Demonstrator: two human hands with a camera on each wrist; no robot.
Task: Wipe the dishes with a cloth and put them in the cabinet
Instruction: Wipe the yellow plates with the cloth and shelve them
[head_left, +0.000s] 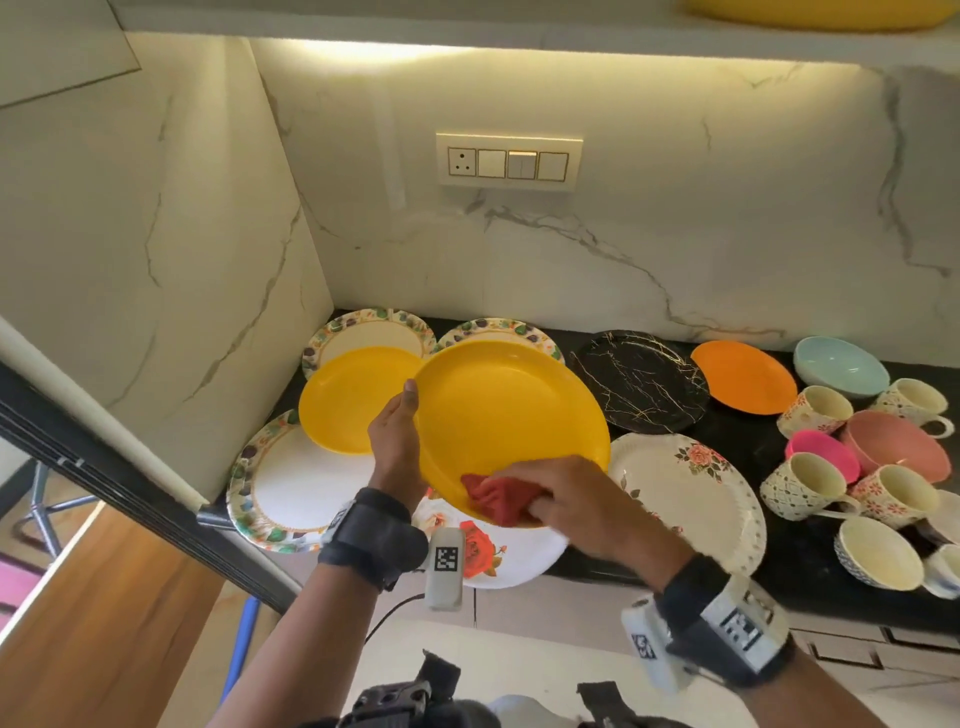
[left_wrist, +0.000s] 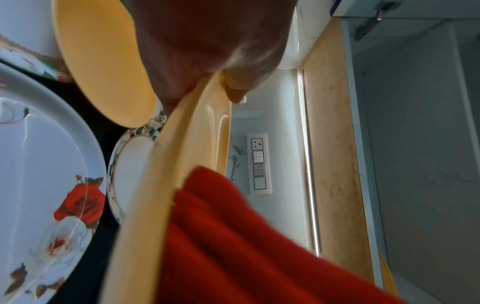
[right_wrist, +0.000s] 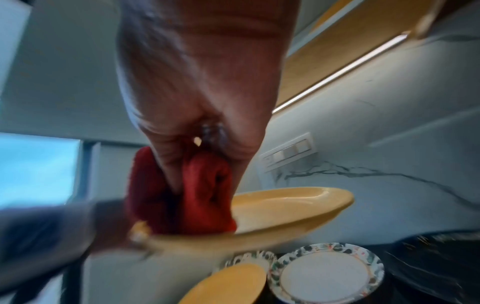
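A yellow plate (head_left: 509, 415) is held tilted above the counter. My left hand (head_left: 396, 441) grips its left rim, thumb on the upper face; the left wrist view shows the plate (left_wrist: 202, 131) edge-on under the thumb. My right hand (head_left: 566, 499) clutches a bunched red cloth (head_left: 496, 500) and presses it onto the plate's near edge. The right wrist view shows the cloth (right_wrist: 205, 191) squeezed between the fingers on the plate (right_wrist: 285, 207). A second yellow plate (head_left: 348, 400) lies on the counter to the left.
The black counter (head_left: 800, 551) carries several patterned plates, a rose plate (head_left: 498, 556), a black marble plate (head_left: 639, 384), an orange plate (head_left: 743, 376), a blue bowl (head_left: 839, 366), a pink bowl (head_left: 893, 444) and several mugs at the right. A shelf (head_left: 519, 26) runs overhead, above a switch panel (head_left: 509, 162).
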